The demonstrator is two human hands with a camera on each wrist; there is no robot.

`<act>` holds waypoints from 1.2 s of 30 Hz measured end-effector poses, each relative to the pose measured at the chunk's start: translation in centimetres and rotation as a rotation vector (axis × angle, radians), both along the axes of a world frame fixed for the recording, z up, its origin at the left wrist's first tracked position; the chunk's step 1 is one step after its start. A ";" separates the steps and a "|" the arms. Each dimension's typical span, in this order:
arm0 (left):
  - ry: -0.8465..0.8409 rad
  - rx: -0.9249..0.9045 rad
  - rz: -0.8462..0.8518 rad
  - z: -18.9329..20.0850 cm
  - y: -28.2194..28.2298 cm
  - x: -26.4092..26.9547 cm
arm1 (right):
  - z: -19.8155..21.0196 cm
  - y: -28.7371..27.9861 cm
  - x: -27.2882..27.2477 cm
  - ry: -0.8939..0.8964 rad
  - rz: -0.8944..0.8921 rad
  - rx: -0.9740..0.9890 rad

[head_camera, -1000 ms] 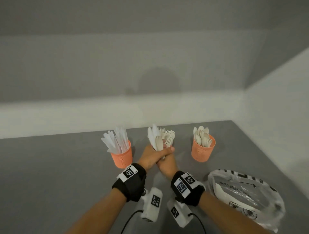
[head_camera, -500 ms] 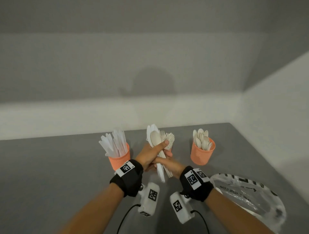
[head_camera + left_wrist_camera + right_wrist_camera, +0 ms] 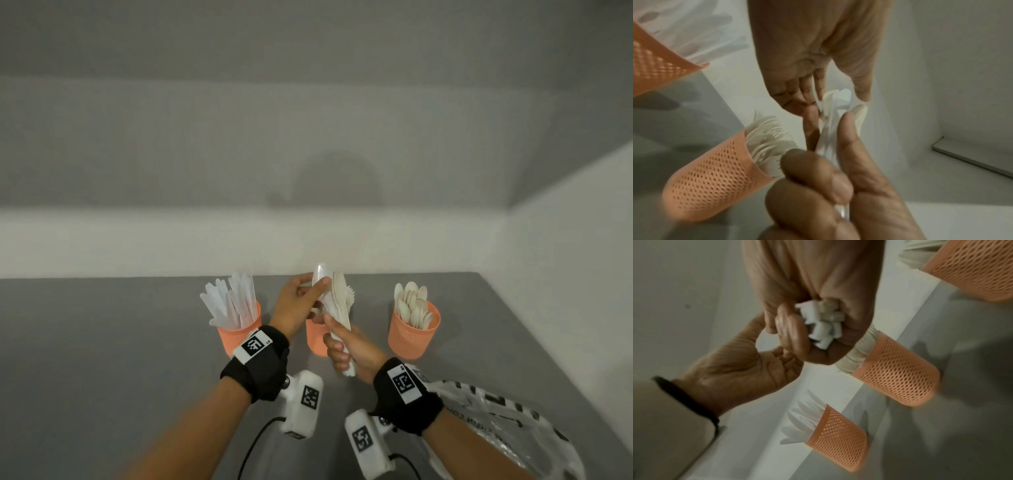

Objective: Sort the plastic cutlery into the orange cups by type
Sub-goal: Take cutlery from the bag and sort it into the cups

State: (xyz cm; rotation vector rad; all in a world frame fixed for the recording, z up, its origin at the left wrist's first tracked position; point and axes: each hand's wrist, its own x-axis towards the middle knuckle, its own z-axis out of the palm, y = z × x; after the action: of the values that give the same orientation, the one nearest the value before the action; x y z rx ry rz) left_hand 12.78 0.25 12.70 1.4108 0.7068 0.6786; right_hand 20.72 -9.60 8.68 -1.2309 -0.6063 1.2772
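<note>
Head view: three orange cups stand in a row on the grey counter (image 3: 102,342). The left cup (image 3: 236,337) holds knives (image 3: 231,303), the middle cup (image 3: 317,339) is partly hidden behind the hands, and the right cup (image 3: 412,337) holds spoons (image 3: 411,305). The right hand (image 3: 352,349) grips a bundle (image 3: 337,305) of mixed cutlery by the handles, upright, in front of the middle cup. The left hand (image 3: 296,305) pinches a clear piece (image 3: 320,279) at the bundle's top between thumb and fingers. A plastic bag (image 3: 513,431) lies near right.

Left wrist view: the left hand (image 3: 818,48) has its fingertips (image 3: 819,91) and thumb closed on the cutlery tips (image 3: 838,100); the right hand (image 3: 838,186) is curled round the stems below. The fork cup (image 3: 709,175) lies just left.

Right wrist view: the right hand (image 3: 807,288) is clamped round the handle ends (image 3: 822,322). The left hand (image 3: 740,368) reaches up behind it. All three cups show at the right, the knife cup (image 3: 838,439) lowest.
</note>
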 end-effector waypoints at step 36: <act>0.210 0.239 0.160 -2.4 -2.5 2.4 | -2.6 0.3 1.0 -0.365 -0.403 0.110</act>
State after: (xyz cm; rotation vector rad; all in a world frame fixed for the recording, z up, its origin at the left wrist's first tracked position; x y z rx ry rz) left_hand 15.17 -2.23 10.29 1.6737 0.9345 0.7657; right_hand 21.70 -9.34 6.05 -1.4195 -0.6375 0.6807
